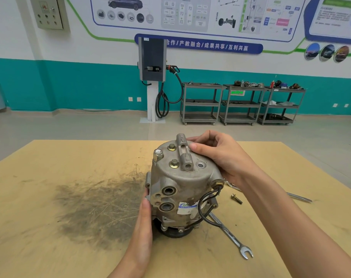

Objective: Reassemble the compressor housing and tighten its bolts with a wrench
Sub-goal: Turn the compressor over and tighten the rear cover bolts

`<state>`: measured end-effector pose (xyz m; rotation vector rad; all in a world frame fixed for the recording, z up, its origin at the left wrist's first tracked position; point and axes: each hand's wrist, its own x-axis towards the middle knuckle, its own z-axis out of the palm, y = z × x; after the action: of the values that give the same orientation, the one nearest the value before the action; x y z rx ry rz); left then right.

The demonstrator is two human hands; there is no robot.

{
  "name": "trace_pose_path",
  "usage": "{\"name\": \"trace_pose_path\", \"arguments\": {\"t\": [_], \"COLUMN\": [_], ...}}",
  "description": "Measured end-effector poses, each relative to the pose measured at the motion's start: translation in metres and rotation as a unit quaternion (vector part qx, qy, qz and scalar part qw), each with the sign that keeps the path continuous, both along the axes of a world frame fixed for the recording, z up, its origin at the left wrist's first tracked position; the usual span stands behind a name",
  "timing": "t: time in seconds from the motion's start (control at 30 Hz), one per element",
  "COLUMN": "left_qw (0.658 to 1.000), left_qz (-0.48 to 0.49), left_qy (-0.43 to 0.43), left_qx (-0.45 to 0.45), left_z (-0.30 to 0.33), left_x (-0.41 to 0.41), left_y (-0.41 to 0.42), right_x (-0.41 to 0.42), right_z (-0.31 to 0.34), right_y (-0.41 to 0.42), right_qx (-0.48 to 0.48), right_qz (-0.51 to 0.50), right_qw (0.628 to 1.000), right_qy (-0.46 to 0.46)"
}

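Left hand [144, 215] lies flat against the compressor [182, 189], fingers straight and together; right hand [216, 155] curls over its top. Compressor stands upright mid-tabletop [70, 247]. Beside it toward the right edge lie a wrench [231, 235] and a loose bolt [236, 198].

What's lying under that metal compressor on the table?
A combination wrench runs out from beneath the compressor, its open jaw end showing. Its other end is hidden under the body. A loose bolt lies beside it, not underneath.
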<state>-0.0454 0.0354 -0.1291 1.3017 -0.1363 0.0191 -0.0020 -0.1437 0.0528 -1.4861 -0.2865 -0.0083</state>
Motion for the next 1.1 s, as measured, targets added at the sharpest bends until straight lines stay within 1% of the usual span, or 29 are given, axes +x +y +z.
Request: {"name": "trace_pose_path", "arguments": {"t": [0.13, 0.33, 0.5, 0.7, 0.93, 1.1], "left_qw": [1.0, 1.0, 1.0, 1.0, 1.0, 1.0], "left_qz": [0.0, -0.003, -0.004, 0.004, -0.003, -0.002], "left_qy": [-0.004, -0.011, -0.012, -0.015, -0.006, 0.002], "left_qx": [0.001, -0.001, 0.002, 0.003, 0.009, 0.007], "left_z": [0.0017, 0.0033, 0.0054, 0.0043, 0.0051, 0.0039], "left_x": [-0.0011, -0.0025, -0.0026, -0.0031, -0.0026, -0.0002], "left_y": [0.0002, -0.0001, -0.0005, 0.0004, -0.0003, 0.0], "right_x": [-0.0035, 0.0003, -0.0029, -0.0018, -0.006, -0.0031], "right_z": [-0.0035, -0.0003, -0.0043, -0.0017, -0.0042, -0.0018], "right_y": [-0.0071, -0.0005, -0.0076, -0.0001, -0.0054, 0.0002], "right_qx": [0.03, 0.02, 0.041, 0.029, 0.052, 0.048], "right_qz": [0.04, 0.005, 0.047, 0.006, 0.041, 0.002], "right_qw": [0.999, 1.0, 0.998, 0.999, 0.998, 0.999], "right_qy": [0.014, 0.013, 0.027, 0.013, 0.022, 0.019]}}
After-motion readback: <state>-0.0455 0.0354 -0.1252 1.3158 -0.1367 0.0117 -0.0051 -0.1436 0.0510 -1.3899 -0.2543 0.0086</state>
